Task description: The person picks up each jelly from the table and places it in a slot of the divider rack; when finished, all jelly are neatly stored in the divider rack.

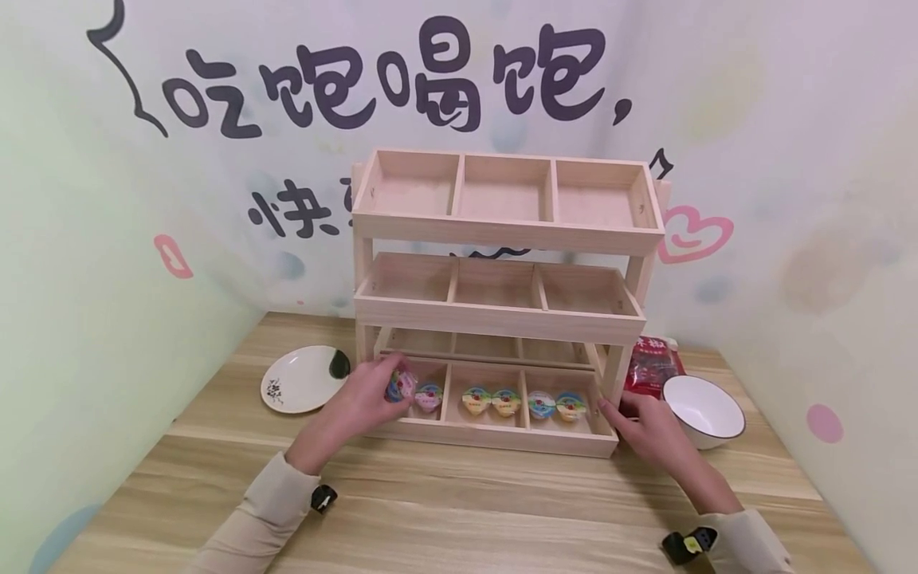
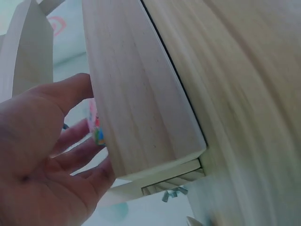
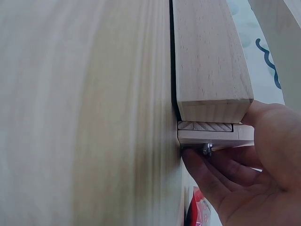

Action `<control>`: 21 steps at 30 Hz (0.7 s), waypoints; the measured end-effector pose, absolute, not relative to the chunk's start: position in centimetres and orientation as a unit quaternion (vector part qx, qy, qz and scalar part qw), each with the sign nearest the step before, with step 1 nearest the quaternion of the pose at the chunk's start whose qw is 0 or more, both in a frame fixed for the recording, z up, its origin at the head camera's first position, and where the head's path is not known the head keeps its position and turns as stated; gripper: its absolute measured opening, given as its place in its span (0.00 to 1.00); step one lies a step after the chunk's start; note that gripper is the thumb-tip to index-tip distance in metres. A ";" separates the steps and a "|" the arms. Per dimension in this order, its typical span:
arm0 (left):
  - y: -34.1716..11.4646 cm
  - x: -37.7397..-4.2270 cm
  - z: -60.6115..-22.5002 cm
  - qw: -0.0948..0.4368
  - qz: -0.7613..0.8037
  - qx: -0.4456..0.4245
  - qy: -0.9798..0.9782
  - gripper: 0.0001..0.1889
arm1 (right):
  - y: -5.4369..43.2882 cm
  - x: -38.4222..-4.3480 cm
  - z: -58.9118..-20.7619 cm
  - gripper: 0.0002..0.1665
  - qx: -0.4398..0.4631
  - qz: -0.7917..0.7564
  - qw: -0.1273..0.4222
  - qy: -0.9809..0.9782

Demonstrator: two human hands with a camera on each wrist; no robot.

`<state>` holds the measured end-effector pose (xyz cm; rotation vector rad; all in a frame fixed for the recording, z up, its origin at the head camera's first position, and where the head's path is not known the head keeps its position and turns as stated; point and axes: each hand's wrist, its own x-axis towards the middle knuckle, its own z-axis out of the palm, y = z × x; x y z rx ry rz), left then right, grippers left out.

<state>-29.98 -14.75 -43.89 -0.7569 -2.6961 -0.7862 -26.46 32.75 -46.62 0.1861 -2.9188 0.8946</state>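
Observation:
A three-tier wooden rack (image 1: 502, 315) stands on the table, its trays split into compartments. My left hand (image 1: 366, 395) reaches into the bottom tray's left compartment and holds a small jelly cup (image 1: 403, 386) with a pink and blue lid; in the left wrist view the tray's front board (image 2: 136, 94) hides most of it. Beside it lies a pink-lidded jelly cup (image 1: 429, 397). Two yellow-lidded cups (image 1: 476, 401) sit in the middle compartment, a blue-lidded cup (image 1: 541, 404) and another in the right one. My right hand (image 1: 656, 430) grips the rack's lower right end, fingers behind the wooden leg (image 3: 216, 135).
Left of the rack lies a white oval plate (image 1: 301, 383) with a dark green patch. On the right are a white bowl (image 1: 706, 406) with a dark rim and a red packet (image 1: 651, 363) behind it. A printed curtain (image 1: 459, 72) hangs at the back.

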 end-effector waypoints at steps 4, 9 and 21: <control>-14.4 -29.4 -43.7 0.132 -0.239 -0.245 -0.930 0.23 | 32.7 -26.5 -46.6 0.30 0.059 0.293 0.039 -0.953; -14.1 -28.9 -43.8 0.149 -0.203 -0.239 -0.938 0.21 | 32.7 -26.4 -46.6 0.31 0.059 0.295 0.033 -0.953; -14.1 -29.2 -43.8 0.129 -0.162 -0.245 -0.947 0.17 | 32.7 -26.3 -46.5 0.31 0.057 0.294 0.033 -0.953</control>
